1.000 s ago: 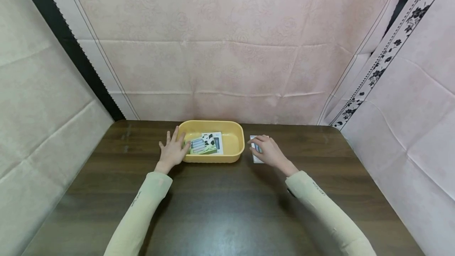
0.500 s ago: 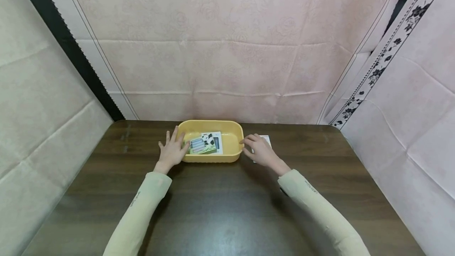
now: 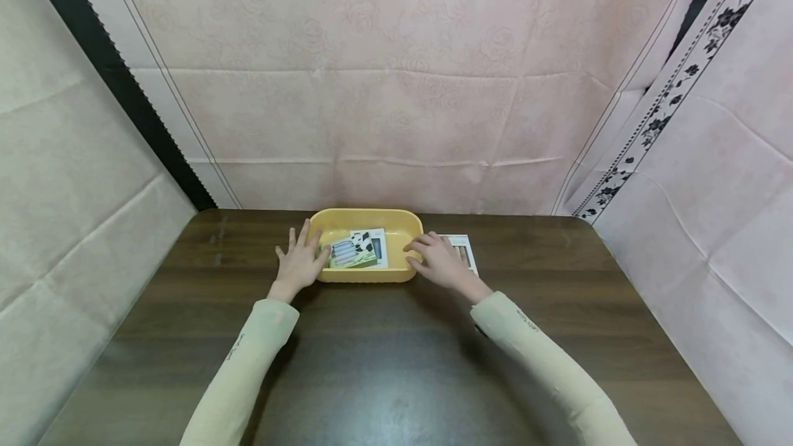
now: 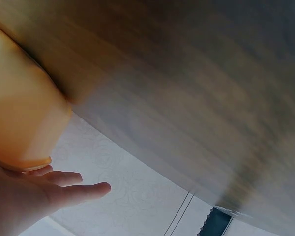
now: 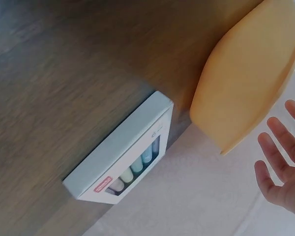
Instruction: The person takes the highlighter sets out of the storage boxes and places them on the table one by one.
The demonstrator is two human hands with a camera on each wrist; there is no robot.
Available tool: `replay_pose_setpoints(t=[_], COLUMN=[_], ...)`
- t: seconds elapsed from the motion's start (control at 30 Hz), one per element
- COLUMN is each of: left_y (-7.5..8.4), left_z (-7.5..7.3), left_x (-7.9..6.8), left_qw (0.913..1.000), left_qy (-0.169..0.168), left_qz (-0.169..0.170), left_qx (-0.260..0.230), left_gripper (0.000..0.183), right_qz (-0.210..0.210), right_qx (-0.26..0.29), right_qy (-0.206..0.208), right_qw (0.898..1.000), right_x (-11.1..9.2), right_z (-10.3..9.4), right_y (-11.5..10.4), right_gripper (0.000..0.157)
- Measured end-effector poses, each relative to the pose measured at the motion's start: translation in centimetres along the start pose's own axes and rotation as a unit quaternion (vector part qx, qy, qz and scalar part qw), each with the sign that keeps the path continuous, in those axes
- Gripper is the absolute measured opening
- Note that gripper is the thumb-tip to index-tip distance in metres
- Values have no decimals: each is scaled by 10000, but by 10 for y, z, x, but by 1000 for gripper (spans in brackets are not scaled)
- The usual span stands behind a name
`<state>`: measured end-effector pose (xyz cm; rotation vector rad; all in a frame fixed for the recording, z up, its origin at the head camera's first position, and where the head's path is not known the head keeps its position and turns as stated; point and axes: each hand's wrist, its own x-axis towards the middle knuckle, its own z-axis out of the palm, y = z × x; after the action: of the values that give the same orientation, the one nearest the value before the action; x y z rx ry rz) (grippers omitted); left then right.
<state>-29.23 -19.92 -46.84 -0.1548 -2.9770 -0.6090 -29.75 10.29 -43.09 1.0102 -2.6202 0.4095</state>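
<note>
A yellow plastic bin [image 3: 365, 277] stands near the far edge of the table. My left hand [image 3: 296, 266] lies at its left end with fingers spread, the fingertips over the rim. Over the right end is my right hand [image 3: 438, 263], fingers loosely bent and nothing between them; in the right wrist view this hand [image 5: 287, 162] shows beside the bin's outer wall [image 5: 236, 78]. Partly behind the right hand, a white windowed box of pastel markers [image 5: 123, 152] rests on the table. Inside the bin lie flat packs [image 3: 355, 253], one with pastel sticks and a black-and-white cow pattern.
The brown wooden table [image 3: 372, 363] stretches toward me in front of the bin. Pale patterned cloth [image 3: 384, 88] hangs behind its far edge, with more cloth on both sides.
My right hand has moved left from over the white marker box to the bin's right end, uncovering more of the box. The left hand and the bin have stayed nearly in place.
</note>
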Motion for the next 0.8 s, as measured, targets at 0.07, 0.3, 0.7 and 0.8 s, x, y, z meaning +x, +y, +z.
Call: replay_pose_setpoints(t=[0.07, 0.3, 0.7, 0.8], left_y=[0, -1, 0, 0], left_z=[0, 0, 0, 0], left_x=[0, -1, -1, -2], left_qw=[10000, 10000, 10000, 10000], left_qy=[-1, 33, 47, 29], left_qz=[-5, 13, 18, 10], left_qx=[-10, -62, -71, -79], left_gripper=[60, 59, 58, 59], right_qz=[23, 256, 303, 294], right_qx=[-17, 180, 178, 143], right_qy=[-59, -342, -450, -518], right_qw=[10000, 9989, 9984, 9981], right_x=[2, 8, 18, 21], right_z=[1, 6, 9, 11], right_y=[-2, -7, -12, -12], right_gripper=[19, 20, 21, 22])
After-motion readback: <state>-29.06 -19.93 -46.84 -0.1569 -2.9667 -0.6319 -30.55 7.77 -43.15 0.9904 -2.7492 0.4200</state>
